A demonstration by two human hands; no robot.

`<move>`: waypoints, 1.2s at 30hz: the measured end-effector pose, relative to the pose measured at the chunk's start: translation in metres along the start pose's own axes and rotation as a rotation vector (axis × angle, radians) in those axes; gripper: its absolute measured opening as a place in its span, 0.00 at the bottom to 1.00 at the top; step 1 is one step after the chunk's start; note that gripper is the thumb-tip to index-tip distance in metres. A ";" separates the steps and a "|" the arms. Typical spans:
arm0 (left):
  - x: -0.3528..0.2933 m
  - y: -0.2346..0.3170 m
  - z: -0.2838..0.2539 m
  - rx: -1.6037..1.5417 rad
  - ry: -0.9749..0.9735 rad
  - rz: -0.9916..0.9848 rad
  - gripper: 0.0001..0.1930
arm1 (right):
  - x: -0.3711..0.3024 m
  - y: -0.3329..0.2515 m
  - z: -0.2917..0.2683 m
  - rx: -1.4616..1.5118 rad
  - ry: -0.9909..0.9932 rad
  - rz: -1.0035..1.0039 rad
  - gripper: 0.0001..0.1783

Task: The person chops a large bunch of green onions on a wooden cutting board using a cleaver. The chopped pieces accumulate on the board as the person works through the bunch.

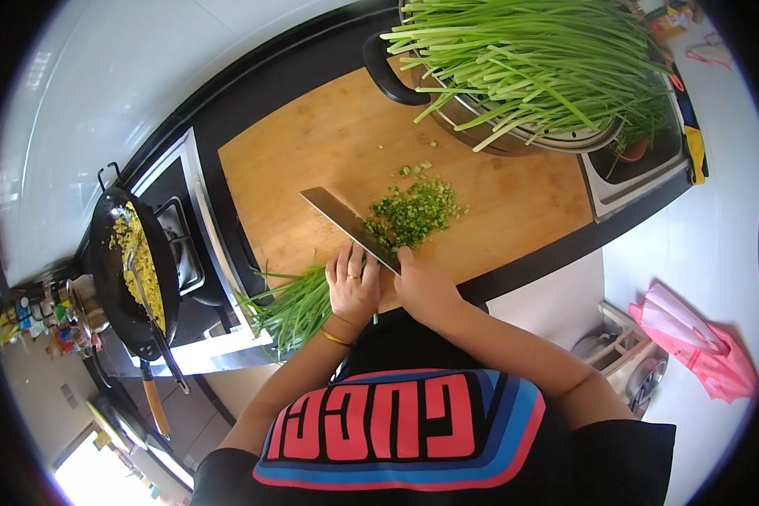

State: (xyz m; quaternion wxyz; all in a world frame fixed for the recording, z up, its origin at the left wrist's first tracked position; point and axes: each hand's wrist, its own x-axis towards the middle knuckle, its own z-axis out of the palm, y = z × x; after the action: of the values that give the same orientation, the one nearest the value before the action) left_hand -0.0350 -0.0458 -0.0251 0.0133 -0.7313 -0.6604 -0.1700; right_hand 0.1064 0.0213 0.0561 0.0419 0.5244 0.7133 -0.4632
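Note:
My left hand [354,281] is closed over a bunch of long green chives [299,310], pressing it on the near edge of the wooden cutting board [304,135]. The loose leaf ends fan out to the left, past the board's edge. In my right hand [423,287] is the handle of a cleaver [339,215], mostly hidden by my fingers. Its broad blade slants up and left, right beside my left fingertips. Just beyond the blade lies a pile of finely chopped chives [417,211], with a few bits scattered farther off.
A metal pot [472,126] heaped with uncut chives [523,67] stands at the far right, by a sink [641,181]. On the left, a black wok [110,244] with yellow crumbled food and a spatula sits on the stove [181,244]. A pink cloth [700,346] hangs at right.

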 end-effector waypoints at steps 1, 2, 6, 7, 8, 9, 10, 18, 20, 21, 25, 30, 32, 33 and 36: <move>0.000 0.000 0.000 -0.006 0.003 -0.001 0.17 | 0.003 0.001 0.002 0.008 0.004 0.002 0.12; 0.000 -0.001 0.000 -0.013 0.006 -0.001 0.17 | 0.006 0.003 0.005 0.016 0.008 0.005 0.12; 0.002 0.000 -0.002 0.051 0.049 0.015 0.16 | 0.014 0.014 -0.007 0.161 0.038 0.018 0.12; 0.003 0.001 -0.004 0.053 0.056 0.010 0.15 | 0.013 0.015 -0.008 0.146 0.054 0.022 0.13; 0.004 0.002 -0.005 0.044 0.054 0.008 0.15 | 0.009 0.017 -0.010 0.149 0.081 0.014 0.13; 0.005 0.003 -0.005 0.036 0.052 0.007 0.15 | 0.002 0.019 -0.013 0.152 0.109 0.007 0.13; 0.004 0.002 -0.005 0.030 0.050 0.004 0.16 | -0.005 0.020 -0.015 0.156 0.134 -0.003 0.13; 0.003 0.003 -0.004 0.008 0.044 -0.023 0.15 | -0.058 0.020 -0.014 0.006 0.015 0.021 0.10; 0.003 0.002 -0.004 0.009 0.042 -0.018 0.14 | -0.060 0.021 -0.012 -0.014 0.001 0.023 0.10; 0.003 0.002 -0.005 0.017 0.041 -0.017 0.14 | -0.061 0.020 -0.013 -0.013 0.003 0.015 0.10; 0.003 0.003 -0.004 0.015 0.044 -0.015 0.16 | -0.063 0.018 -0.014 -0.018 -0.018 0.033 0.11; -0.001 0.000 0.003 -0.035 0.067 -0.053 0.18 | -0.060 0.017 -0.011 -0.007 -0.034 0.070 0.11; -0.001 -0.001 0.002 -0.021 0.053 -0.038 0.18 | -0.060 0.016 -0.011 -0.001 -0.036 0.076 0.11; 0.000 -0.001 0.001 -0.016 0.047 -0.031 0.18 | -0.059 0.015 -0.011 0.004 -0.032 0.068 0.11; 0.001 0.000 -0.001 -0.002 0.030 -0.014 0.16 | -0.056 0.011 -0.013 0.004 -0.074 0.086 0.11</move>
State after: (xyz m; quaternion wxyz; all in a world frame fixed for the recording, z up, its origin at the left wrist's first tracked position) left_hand -0.0356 -0.0447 -0.0238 0.0214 -0.7241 -0.6651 -0.1815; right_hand 0.1457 -0.0086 0.0869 0.0871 0.5373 0.6871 -0.4812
